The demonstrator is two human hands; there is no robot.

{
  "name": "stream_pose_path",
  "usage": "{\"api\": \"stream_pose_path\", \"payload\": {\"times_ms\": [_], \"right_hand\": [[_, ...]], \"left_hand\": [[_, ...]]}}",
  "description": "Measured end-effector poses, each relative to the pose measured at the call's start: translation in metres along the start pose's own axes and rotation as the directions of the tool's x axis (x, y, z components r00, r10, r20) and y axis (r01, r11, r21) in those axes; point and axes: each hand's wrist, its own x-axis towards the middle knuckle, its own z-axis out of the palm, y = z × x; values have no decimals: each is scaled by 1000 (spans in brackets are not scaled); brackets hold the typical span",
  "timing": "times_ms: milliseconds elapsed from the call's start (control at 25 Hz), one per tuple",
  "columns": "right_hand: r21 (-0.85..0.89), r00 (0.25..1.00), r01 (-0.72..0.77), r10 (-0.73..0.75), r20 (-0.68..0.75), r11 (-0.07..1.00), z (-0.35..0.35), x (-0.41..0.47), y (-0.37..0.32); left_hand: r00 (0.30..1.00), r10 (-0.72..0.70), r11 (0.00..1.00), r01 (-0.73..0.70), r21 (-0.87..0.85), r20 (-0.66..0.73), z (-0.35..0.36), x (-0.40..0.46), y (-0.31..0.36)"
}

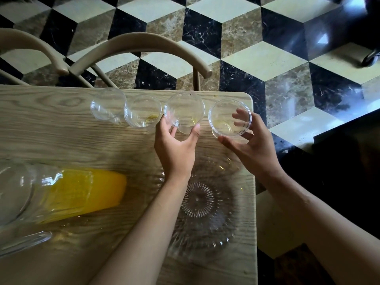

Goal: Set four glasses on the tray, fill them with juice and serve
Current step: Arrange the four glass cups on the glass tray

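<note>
Several clear glasses stand in a row along the far edge of the wooden table (51, 124). My left hand (176, 149) grips the third glass (185, 105) from the left, thumb and fingers round its base. My right hand (250, 145) holds the rightmost glass (224, 116), fingers round its far side and thumb on the near side. The other two glasses (108, 103) (143, 111) stand free at the left. A round clear glass tray (205, 229) lies on the table under my forearms. A glass pitcher (65, 194) of orange juice stands at the near left.
Two beige chair backs (135, 45) stand just beyond the table's far edge. The table's right edge runs close beside the tray. A tiled floor (267, 58) with a cube pattern lies beyond, and a dark object stands at the top right.
</note>
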Motion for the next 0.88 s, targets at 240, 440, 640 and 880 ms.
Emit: {"api": "stream_pose_path", "payload": {"times_ms": [240, 440, 640, 880], "right_hand": [[-17, 997, 40, -41, -60, 999, -7, -38, -25], [-70, 996, 9, -15, -84, 998, 2, -81, -25], [-176, 999, -33, 25, -47, 984, 13, -110, -10], [-222, 999, -20, 9, -50, 975, 21, -118, -1]], "left_hand": [[1000, 17, 1000, -16, -23, 22, -53, -39, 14], [992, -23, 998, 30, -61, 120, -93, -71, -9], [975, -51, 995, 68, -68, 217, -109, -79, -35], [962, -95, 987, 125, -103, 257, -103, -77, -56]]}}
